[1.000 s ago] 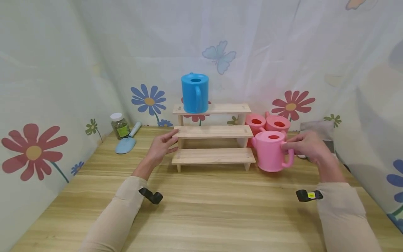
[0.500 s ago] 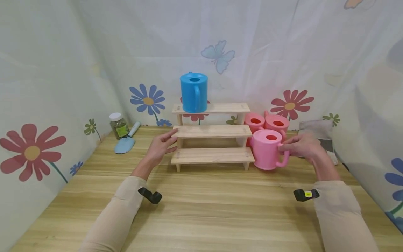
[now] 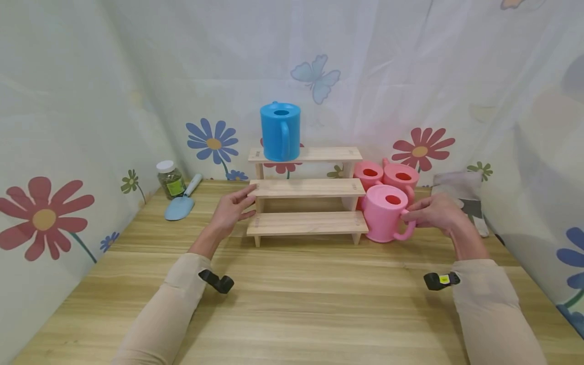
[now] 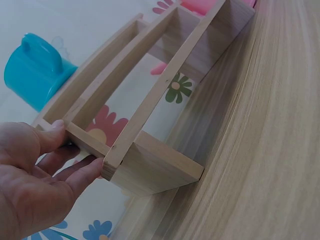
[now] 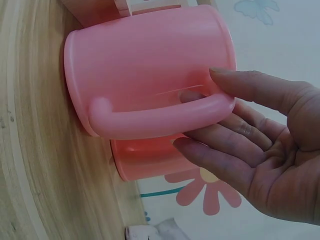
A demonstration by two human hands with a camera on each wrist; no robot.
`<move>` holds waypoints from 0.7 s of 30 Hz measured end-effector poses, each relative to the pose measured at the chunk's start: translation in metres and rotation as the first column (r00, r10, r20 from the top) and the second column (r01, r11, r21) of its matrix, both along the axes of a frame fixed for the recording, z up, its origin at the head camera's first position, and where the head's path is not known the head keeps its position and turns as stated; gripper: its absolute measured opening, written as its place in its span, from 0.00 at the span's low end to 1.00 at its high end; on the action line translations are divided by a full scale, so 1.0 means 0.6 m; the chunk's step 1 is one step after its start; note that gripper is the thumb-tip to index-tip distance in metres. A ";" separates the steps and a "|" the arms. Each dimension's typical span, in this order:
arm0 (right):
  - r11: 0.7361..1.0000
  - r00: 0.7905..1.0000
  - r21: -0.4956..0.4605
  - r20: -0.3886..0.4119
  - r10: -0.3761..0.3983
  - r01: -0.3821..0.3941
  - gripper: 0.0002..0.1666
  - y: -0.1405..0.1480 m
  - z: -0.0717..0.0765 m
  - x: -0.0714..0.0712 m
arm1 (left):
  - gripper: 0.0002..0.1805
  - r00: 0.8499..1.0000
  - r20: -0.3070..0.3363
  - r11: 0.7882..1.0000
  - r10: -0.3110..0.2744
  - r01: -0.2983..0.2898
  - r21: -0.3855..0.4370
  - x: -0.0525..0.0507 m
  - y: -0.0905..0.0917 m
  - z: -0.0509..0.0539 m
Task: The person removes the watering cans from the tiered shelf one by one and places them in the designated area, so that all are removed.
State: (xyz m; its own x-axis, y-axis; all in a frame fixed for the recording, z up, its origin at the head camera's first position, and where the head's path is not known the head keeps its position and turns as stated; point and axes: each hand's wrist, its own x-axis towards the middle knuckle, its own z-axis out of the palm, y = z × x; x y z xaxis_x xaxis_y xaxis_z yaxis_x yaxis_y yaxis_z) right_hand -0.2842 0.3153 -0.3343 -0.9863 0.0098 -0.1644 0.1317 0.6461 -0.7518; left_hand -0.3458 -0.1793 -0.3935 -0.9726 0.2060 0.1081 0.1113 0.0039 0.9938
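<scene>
A pink watering can stands on the table against the right end of a three-tier wooden shelf. My right hand holds it by the handle; in the right wrist view the thumb lies near the handle's top, with fingers behind the handle. Two more pinkish-red watering cans stand close behind it, partly hidden. My left hand holds the shelf's left end, its fingertips touching the wood in the left wrist view. On the top tier sits a blue watering can, handle toward me.
At the back left, a pale blue trowel lies beside a white-lidded jar. A greyish bag rests behind my right hand. Flower-printed curtain encloses the table at the back and sides.
My right hand has moved left and slightly back with the pink watering can, bringing it closer to the shelf and the other cans. The left hand keeps its place at the shelf.
</scene>
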 end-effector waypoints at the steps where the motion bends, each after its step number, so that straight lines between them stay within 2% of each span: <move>1: 1.000 1.000 -0.001 0.003 0.001 -0.001 0.30 0.000 -0.001 0.000 | 0.26 1.000 0.000 1.000 -0.001 0.001 -0.001 0.000 0.000 0.000; 15: 1.000 1.000 0.004 0.019 -0.010 0.010 0.34 -0.003 -0.004 -0.005 | 0.27 1.000 0.012 1.000 -0.004 0.004 0.004 0.001 -0.001 0.000; 21: 1.000 1.000 0.026 0.005 -0.003 0.003 0.32 -0.005 -0.004 -0.004 | 0.27 1.000 0.012 1.000 -0.003 0.003 0.008 -0.001 -0.002 -0.003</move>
State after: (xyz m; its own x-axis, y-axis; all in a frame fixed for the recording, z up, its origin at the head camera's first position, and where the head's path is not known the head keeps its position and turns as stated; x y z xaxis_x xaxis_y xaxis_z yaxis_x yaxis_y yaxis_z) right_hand -0.2865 0.3124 -0.3368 -0.9855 0.0172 -0.1688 0.1374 0.6647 -0.7343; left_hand -0.3466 -0.1804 -0.3952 -0.9732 0.2082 0.0976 0.0989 -0.0042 0.9951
